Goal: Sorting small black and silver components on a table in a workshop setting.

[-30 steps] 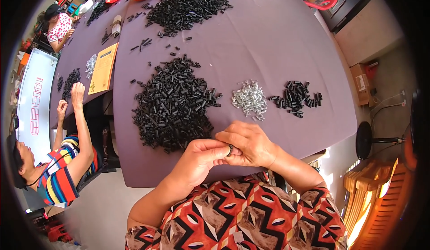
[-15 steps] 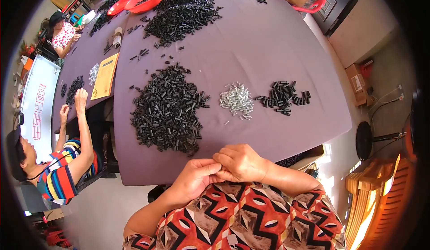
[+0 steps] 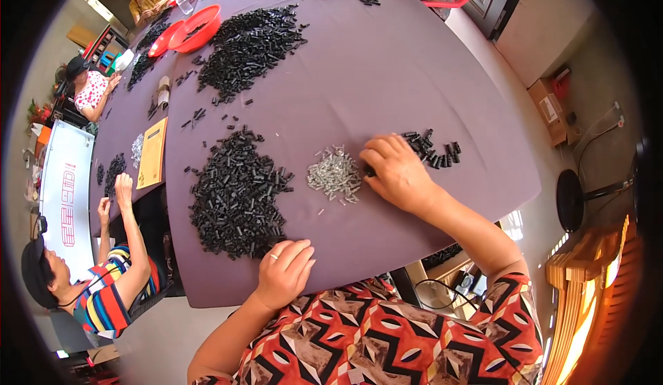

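Observation:
My left hand (image 3: 284,273), with a ring on one finger, rests at the near edge of a large heap of short black plastic tubes (image 3: 238,198). Its fingers are curled in, and whatever they hold is hidden. Farther right and forward, my right hand (image 3: 399,174) reaches over the table between a small pile of clear, shiny little parts (image 3: 333,174) and a smaller group of black tubes (image 3: 442,151). The right fingers are bent round a dark piece, a bit of which shows at their left side; it looks like one of the black tubes. My hand covers part of that smaller group.
Another black heap (image 3: 252,46) and red bowls (image 3: 197,29) lie farther back on the cloth-covered table (image 3: 373,74). A yellow envelope (image 3: 152,154) sits at the left. A person in a striped shirt (image 3: 114,295) works there; others sit beyond. A fan (image 3: 570,198) stands at right.
My hands were together in front of my chest. They have parted: the left went to the big black heap, the right forward to the smaller black group. The view has shifted slightly.

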Demonstrator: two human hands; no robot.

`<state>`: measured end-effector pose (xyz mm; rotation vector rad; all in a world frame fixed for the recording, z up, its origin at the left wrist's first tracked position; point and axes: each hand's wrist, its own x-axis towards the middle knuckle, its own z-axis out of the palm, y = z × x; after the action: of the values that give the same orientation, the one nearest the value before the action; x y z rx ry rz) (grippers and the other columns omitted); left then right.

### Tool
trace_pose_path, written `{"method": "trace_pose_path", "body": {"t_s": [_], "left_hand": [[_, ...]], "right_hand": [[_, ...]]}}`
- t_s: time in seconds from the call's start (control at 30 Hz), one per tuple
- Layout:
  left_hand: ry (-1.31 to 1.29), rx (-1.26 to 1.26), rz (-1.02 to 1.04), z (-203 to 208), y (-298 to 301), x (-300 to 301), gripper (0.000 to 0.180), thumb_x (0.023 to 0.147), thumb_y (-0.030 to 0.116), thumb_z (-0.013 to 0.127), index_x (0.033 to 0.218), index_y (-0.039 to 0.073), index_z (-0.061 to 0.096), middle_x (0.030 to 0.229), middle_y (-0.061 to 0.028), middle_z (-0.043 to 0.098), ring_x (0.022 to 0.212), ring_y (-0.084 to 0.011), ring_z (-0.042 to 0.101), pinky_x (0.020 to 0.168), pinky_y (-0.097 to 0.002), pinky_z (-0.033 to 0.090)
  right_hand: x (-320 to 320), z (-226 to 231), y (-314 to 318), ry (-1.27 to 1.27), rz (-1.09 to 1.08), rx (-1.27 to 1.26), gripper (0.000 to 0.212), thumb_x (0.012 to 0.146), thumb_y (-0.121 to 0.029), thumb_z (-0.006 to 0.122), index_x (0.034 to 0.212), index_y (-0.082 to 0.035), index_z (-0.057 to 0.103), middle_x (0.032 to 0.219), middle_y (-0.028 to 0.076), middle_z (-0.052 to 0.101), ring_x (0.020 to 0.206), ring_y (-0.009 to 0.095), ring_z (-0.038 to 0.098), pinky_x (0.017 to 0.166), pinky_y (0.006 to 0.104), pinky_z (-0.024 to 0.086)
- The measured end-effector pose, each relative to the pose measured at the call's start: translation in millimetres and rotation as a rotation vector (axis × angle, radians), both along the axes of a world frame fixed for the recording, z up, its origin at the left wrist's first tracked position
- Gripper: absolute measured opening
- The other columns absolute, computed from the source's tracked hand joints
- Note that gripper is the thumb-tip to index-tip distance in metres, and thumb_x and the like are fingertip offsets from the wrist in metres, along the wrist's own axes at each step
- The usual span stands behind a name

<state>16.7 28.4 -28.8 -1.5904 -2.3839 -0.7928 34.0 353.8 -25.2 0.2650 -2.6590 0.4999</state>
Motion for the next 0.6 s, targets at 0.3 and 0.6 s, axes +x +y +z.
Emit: {"method": "trace_pose_path", "body": {"t_s": [0.3,0.6], "left_hand": [[-0.018,-0.039,0.01,-3,-3,-3,0.025,0.078,0.001,0.076,0.102,0.0,0.073,0.11,-0.0118,0.071,0.093,-0.0317,0.067,0.081,-0.0404,0.056],[-0.027,-0.025,0.027,-2,-6,-3,0.024,0.077,0.002,0.075,0.1,0.001,0.073,0.108,-0.011,0.072,0.091,-0.031,0.067,0.08,-0.0399,0.057]], "right_hand": [[-2,-16,14,0.085,-0.013,0.053,0.016,0.074,-0.004,0.067,0.087,-0.004,0.06,0.096,0.012,0.059,0.096,0.031,0.059,0.093,0.0421,0.047],[8,-10,37,-0.008,-0.088,-0.028,0.027,0.075,-0.007,0.073,0.099,-0.001,0.062,0.108,0.015,0.06,0.109,0.035,0.059,0.108,0.0517,0.045]]}}
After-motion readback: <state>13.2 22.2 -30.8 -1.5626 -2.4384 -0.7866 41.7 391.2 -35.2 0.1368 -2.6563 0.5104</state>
